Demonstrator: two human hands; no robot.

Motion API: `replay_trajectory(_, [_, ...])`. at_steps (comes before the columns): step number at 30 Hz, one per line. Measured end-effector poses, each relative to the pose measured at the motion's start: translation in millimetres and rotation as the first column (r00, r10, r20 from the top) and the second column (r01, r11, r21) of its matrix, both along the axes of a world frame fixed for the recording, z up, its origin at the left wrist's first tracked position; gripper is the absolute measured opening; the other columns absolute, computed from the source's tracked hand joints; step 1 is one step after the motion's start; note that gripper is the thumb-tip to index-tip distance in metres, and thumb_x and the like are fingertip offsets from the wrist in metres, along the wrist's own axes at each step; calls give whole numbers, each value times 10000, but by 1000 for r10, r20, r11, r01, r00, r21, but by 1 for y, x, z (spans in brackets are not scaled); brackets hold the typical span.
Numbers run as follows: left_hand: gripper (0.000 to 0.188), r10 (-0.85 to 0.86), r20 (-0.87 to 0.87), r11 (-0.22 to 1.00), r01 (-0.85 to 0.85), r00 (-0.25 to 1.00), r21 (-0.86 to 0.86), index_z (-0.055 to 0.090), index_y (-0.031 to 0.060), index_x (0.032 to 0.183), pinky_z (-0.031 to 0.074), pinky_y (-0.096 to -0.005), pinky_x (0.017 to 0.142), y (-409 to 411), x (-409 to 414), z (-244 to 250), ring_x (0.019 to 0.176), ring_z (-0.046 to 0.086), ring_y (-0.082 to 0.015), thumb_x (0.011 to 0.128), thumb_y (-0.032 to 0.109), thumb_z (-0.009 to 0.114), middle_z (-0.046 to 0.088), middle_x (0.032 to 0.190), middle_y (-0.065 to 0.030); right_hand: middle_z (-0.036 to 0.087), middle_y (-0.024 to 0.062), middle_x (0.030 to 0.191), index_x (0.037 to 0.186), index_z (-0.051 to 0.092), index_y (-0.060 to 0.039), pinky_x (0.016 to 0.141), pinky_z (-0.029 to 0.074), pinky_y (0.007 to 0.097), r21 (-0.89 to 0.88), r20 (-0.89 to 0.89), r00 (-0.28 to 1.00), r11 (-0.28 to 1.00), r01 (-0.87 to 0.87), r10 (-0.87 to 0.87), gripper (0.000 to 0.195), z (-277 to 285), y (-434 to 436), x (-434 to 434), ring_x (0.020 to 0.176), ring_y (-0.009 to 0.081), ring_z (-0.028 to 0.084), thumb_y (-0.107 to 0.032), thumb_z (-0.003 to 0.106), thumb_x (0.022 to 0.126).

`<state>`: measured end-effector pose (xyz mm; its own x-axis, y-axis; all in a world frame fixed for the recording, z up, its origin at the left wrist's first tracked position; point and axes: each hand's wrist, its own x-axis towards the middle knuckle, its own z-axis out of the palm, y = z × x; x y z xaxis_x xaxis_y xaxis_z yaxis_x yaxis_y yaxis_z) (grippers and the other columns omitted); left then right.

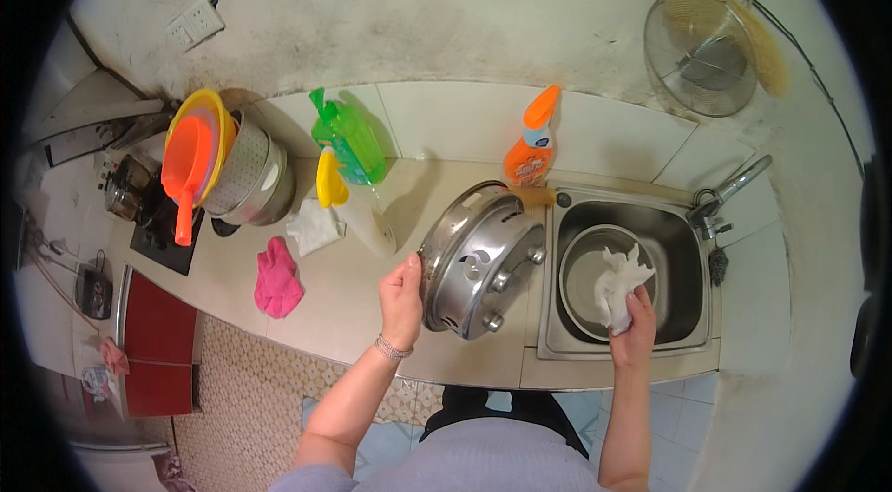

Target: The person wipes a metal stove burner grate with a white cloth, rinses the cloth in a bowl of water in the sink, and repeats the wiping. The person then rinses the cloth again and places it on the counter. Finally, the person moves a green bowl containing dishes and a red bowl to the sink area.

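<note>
My left hand (402, 297) grips the rim of a round stainless steel stove-like pan (474, 262), which is tilted on its side above the counter, its short rounded feet facing right. Crescent-shaped cutouts show in its side wall. My right hand (635, 325) holds a crumpled white cloth (620, 283) over the sink. Beneath the cloth, a round metal basin (575, 283) sits in the stainless steel sink (547, 325). Just behind the pan stands an orange spray bottle (529, 150); a brush head with tan bristles (535, 196) lies near it at the sink's edge.
A green pump bottle (352, 143), a yellow-topped spray bottle (359, 213), a folded white cloth (315, 227) and a pink cloth (278, 279) are left on the counter (348, 297). Stacked pots and colanders (240, 171) stand farther left. A faucet (732, 189) rises at the sink's right; strainers (700, 53) hang above.
</note>
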<state>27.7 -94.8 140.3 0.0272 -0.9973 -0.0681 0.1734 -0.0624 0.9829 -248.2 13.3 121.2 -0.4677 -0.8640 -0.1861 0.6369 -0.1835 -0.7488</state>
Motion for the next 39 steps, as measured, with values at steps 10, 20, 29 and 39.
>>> replay_trajectory(10, [239, 206, 107, 889, -140, 973, -437, 550, 19, 703, 384, -247, 539, 37, -112, 1, 570, 462, -116, 846, 187, 458, 491, 592, 21, 508, 60, 822, 877, 596, -61, 690, 337, 305, -358, -871, -222, 876, -323, -438, 268, 71, -26, 70, 768, 202, 507, -34, 590, 610])
replay_trajectory(20, [414, -67, 184, 983, 97, 981, -158, 366, 21, 513, 220, -221, 408, 73, -179, 17, 489, 260, -32, 874, 214, 426, 319, 489, 61, 547, 92, 768, 885, 549, -6, 638, 414, 277, 51, -856, 513, 999, -19, 54, 151, 21, -51, -141, 716, 150, 526, -41, 506, 744])
replay_trajectory(29, [395, 15, 71, 999, -19, 997, 50, 446, 16, 578, 248, -215, 458, 88, -216, 3, 545, 285, -46, 880, 269, 407, 362, 555, 56, 577, 63, 883, 983, 545, 28, 674, 423, 207, -210, -198, 980, 977, -26, -16, 204, 64, -21, -158, 764, 103, 543, -39, 452, 814])
replay_trajectory(39, [392, 93, 122, 995, -88, 988, -43, 473, 40, 596, 239, -214, 432, 93, -226, 7, 506, 300, -42, 884, 291, 385, 387, 554, 60, 533, 75, 968, 965, 504, 25, 710, 437, 246, -486, -196, 955, 868, 101, -221, 184, 120, 10, -152, 832, 118, 520, -66, 487, 805])
